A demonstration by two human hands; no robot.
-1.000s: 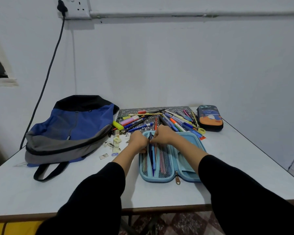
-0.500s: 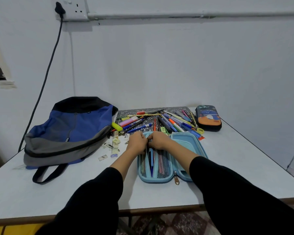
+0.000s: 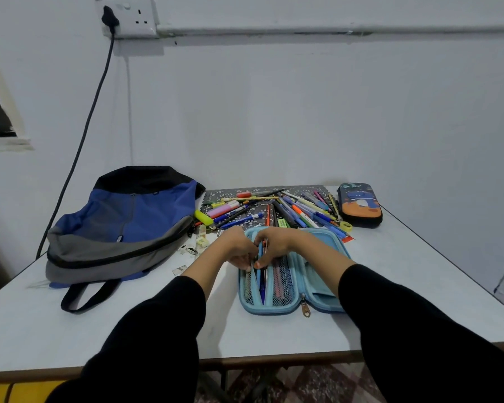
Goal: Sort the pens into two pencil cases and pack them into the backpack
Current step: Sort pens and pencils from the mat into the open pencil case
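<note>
Both hands, left [image 3: 235, 248] and right [image 3: 277, 242], pinch pens [image 3: 262, 271] inside the open blue pencil case [image 3: 317, 286]; loose pens [image 3: 274, 209] lie beyond, backpack [image 3: 122, 228] left.

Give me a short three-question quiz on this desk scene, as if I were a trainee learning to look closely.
1. True or false: the dark pencil case with the orange picture is zipped shut.
2. Where does the backpack lie relative to the open light blue pencil case? A) to its left B) to its right C) underneath it
3. What are the left hand and right hand working over?

Key
1. True: it sits closed at the far right of the table.
2. A
3. The left half of the open case, where pens already lie in the mesh pockets; the loose pens wait on the mat behind it.
</note>
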